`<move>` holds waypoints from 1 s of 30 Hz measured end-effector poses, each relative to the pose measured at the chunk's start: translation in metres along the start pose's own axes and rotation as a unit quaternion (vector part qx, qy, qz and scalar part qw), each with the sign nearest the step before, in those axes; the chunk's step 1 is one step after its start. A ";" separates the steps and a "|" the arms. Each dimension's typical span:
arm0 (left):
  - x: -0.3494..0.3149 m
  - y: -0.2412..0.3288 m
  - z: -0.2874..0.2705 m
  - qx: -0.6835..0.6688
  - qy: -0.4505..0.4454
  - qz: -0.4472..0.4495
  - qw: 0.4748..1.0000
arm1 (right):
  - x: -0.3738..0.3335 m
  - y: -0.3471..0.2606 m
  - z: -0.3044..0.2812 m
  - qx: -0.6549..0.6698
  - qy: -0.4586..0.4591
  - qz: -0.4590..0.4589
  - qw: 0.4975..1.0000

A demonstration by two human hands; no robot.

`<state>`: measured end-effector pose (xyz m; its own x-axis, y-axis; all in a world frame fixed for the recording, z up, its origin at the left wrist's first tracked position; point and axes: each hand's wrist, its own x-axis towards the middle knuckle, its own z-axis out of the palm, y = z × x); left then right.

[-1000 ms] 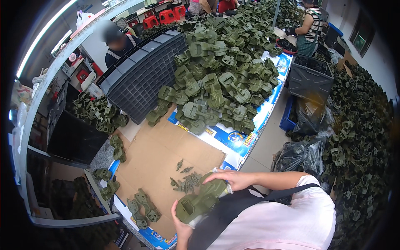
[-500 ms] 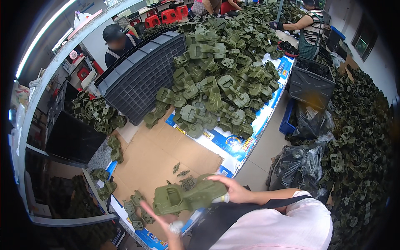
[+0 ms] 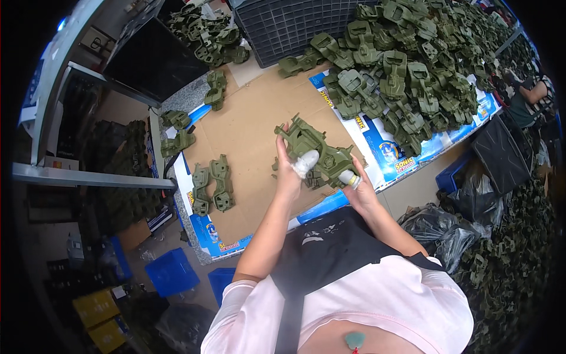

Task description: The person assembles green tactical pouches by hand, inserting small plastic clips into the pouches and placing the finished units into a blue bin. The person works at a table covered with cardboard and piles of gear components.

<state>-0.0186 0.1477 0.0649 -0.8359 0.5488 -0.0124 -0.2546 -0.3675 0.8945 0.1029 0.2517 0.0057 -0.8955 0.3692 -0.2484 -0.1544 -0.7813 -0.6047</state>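
Observation:
An olive-green plastic toy vehicle body [image 3: 309, 138] is held up over the cardboard sheet [image 3: 253, 118], its openings and inner ribs facing up. My left hand [image 3: 290, 167] grips its left end, with a white-wrapped thumb over the edge. On the other end my right hand [image 3: 363, 192] is closed, its thumb also wrapped. Small dark green parts [image 3: 315, 180] lie partly hidden beneath the body. Left of my hands, two long green moulded pieces [image 3: 221, 183] lie side by side on the cardboard.
A large heap of similar green bodies [image 3: 407, 76] covers the table's far right, beside a black crate [image 3: 295, 29]. More green pieces [image 3: 177, 141] sit along the left edge. A metal frame bar [image 3: 100, 177] crosses at left. Black plastic bags [image 3: 436, 227] stand right of the table.
My left hand, apart from the body and open before, now grips it. The body has been turned, showing its hollow side. The view has swung left and down.

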 end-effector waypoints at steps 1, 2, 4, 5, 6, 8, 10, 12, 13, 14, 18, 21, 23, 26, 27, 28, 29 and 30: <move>0.001 -0.002 0.001 0.018 -0.014 0.006 1.000 | 0.000 -0.003 -0.004 0.008 -0.002 0.011 1.000; -0.004 -0.003 -0.005 0.018 0.025 0.014 0.999 | -0.001 -0.005 -0.010 0.017 -0.004 0.021 1.000; 0.000 -0.014 0.000 -0.008 0.054 0.028 0.998 | -0.005 0.000 -0.011 -0.110 0.019 0.003 0.994; 0.000 -0.008 0.010 -0.041 0.048 0.017 0.998 | -0.004 0.007 -0.018 -0.179 0.028 -0.024 0.983; 0.001 -0.009 0.011 -0.048 0.030 0.033 0.998 | -0.011 -0.002 -0.001 -0.080 0.015 -0.006 0.997; 0.008 -0.014 0.014 -0.031 0.044 0.000 0.999 | -0.010 -0.001 -0.002 -0.055 0.027 -0.013 0.998; 0.017 -0.018 0.017 0.032 0.073 -0.029 0.996 | -0.004 0.004 -0.013 0.036 0.041 0.011 0.998; 0.023 -0.014 0.030 0.080 0.046 -0.019 0.996 | 0.003 0.004 -0.022 0.092 0.018 0.037 0.995; 0.027 -0.013 0.038 0.088 0.029 -0.013 0.996 | 0.005 0.006 -0.032 0.123 0.003 0.048 0.991; 0.030 -0.011 0.040 0.098 0.011 -0.004 0.995 | 0.008 0.010 -0.037 0.155 -0.015 0.056 0.986; 0.031 -0.007 0.036 0.121 0.026 0.007 0.992 | 0.009 0.010 -0.024 0.165 -0.023 0.095 0.981; 0.034 -0.014 0.032 0.118 0.035 0.030 0.992 | 0.011 0.013 -0.024 0.190 -0.030 0.126 0.973; 0.033 -0.018 0.033 0.150 0.024 0.052 0.987 | 0.013 0.016 -0.019 0.185 -0.023 0.130 0.974; 0.025 -0.013 0.037 0.220 0.003 0.093 0.971 | 0.014 -0.005 -0.026 -0.058 -0.027 0.059 0.996; 0.020 -0.007 0.038 0.216 -0.008 0.107 0.970 | 0.016 -0.024 -0.022 -0.201 -0.028 -0.015 0.979; 0.018 -0.003 0.040 0.210 -0.021 0.123 0.970 | 0.017 -0.042 -0.019 -0.341 -0.006 -0.087 0.936; 0.016 0.000 0.041 0.235 -0.033 0.155 0.959 | 0.019 -0.065 -0.010 -0.396 -0.028 -0.193 0.897; 0.017 0.000 0.038 0.293 -0.051 0.195 0.935 | 0.019 -0.088 0.001 -0.460 -0.047 -0.263 0.847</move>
<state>-0.0142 0.1851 0.0818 -0.7512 0.5391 0.3807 0.3940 -0.0965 0.9140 0.0991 0.3267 0.0555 -0.8401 0.4685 0.2733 -0.1910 0.2161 -0.9575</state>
